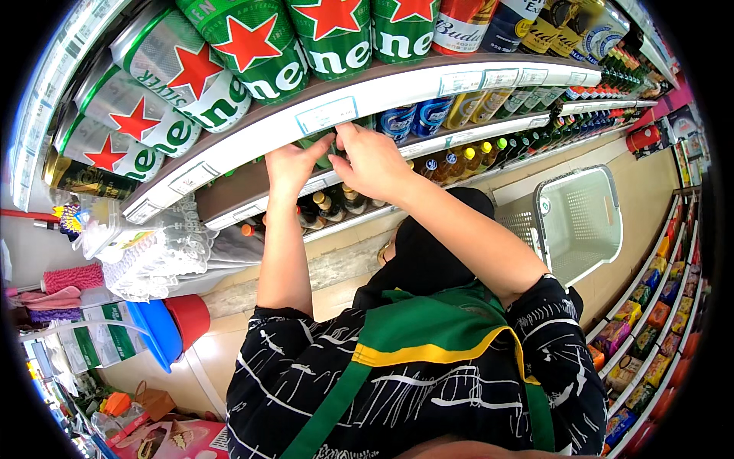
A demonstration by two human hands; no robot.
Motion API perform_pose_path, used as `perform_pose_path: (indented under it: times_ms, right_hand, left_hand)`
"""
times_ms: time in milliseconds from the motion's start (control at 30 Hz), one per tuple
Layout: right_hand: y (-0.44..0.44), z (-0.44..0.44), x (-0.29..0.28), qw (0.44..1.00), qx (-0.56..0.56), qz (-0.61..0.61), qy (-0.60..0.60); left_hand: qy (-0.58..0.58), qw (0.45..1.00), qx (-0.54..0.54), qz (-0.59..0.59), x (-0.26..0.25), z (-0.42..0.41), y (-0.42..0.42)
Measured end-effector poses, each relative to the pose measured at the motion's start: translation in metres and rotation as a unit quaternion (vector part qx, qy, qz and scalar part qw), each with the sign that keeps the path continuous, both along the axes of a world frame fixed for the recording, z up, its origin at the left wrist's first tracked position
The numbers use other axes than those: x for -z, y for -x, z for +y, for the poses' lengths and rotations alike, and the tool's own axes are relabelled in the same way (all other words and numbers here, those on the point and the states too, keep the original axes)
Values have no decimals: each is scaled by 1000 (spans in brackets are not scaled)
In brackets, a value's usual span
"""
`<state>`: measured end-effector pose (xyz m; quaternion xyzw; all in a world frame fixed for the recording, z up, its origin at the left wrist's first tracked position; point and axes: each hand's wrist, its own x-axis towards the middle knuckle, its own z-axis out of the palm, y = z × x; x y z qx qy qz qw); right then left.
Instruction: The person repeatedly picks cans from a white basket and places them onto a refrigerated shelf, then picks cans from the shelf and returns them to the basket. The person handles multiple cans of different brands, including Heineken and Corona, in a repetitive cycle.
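My left hand reaches under the white front edge of the upper shelf, its thumb pointing right and its fingertips hidden. Close beside it, my right hand has its index finger against the underside of a price label on that edge. Between the hands, part of a green can shows on the shelf below. Whether either hand grips it is hidden. Directly above stand large green Heineken cans, with silver-and-green Heineken cans to their left.
Blue cans stand on the second shelf, right of my hands. Bottles line the lower shelf. A pale plastic shopping basket rests on the floor. Lace cloth, a blue basin and a red bucket are at left; snack shelves at right.
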<state>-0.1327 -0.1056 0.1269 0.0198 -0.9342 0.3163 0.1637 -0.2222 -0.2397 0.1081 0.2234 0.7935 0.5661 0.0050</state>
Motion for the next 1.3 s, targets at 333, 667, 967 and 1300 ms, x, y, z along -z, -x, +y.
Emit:
perform_pose_path:
  times_ms: [333,667,967,1300]
  right_hand:
    - [-34,-2,-3,993,-69,67,63]
    - [-97,18,-34,991,-27,131,-7]
    - [-170,93,-56,977,175,118,-39]
    - [-261,201,-41,890,455,3,-12]
  left_hand:
    - [-29,975,-49,215,19,-18,-48]
    - [-61,956,131,254,-17,1,-89]
    - [-67,911,351,207,-41,123,-119]
    - [-92,789,572,204,-19,314,-189]
